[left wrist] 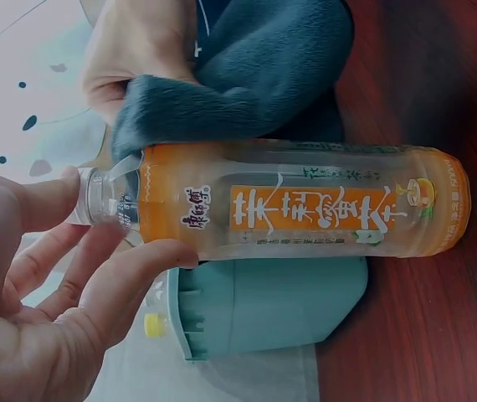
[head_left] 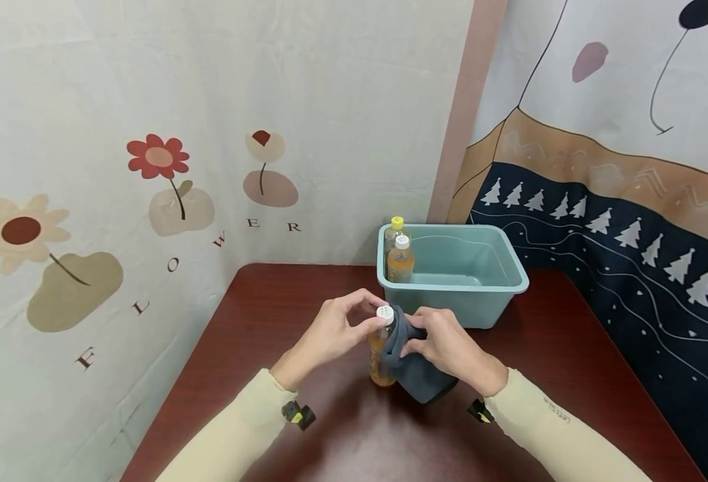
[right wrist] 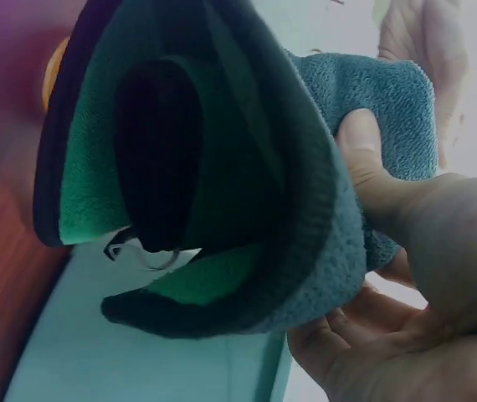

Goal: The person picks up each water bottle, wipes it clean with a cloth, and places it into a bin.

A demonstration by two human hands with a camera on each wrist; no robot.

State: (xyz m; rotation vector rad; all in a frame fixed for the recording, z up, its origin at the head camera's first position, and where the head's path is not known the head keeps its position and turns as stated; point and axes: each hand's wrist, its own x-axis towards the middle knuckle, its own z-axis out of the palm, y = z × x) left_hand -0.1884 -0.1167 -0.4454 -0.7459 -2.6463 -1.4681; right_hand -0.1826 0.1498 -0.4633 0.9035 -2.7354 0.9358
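Observation:
A clear plastic tea bottle (head_left: 379,365) with an orange label and white cap (head_left: 385,312) stands upright on the table. My left hand (head_left: 332,328) pinches it at the cap and neck; the left wrist view shows the label (left wrist: 314,209) from the side. To the right, my right hand (head_left: 450,341) grips a dark grey-blue cloth (head_left: 423,378) between thumb and fingers. The cloth lies against the bottle's right side, covering part of it, and its lower end hangs down. In the right wrist view the folded cloth (right wrist: 318,251) hides most of the bottle.
A light teal plastic bin (head_left: 468,309) stands at the back of the dark red table (head_left: 257,321). At its left end are a white-capped bottle (head_left: 401,264) and a yellow-capped bottle (head_left: 397,229). Printed fabric hangs behind the table and along its right side.

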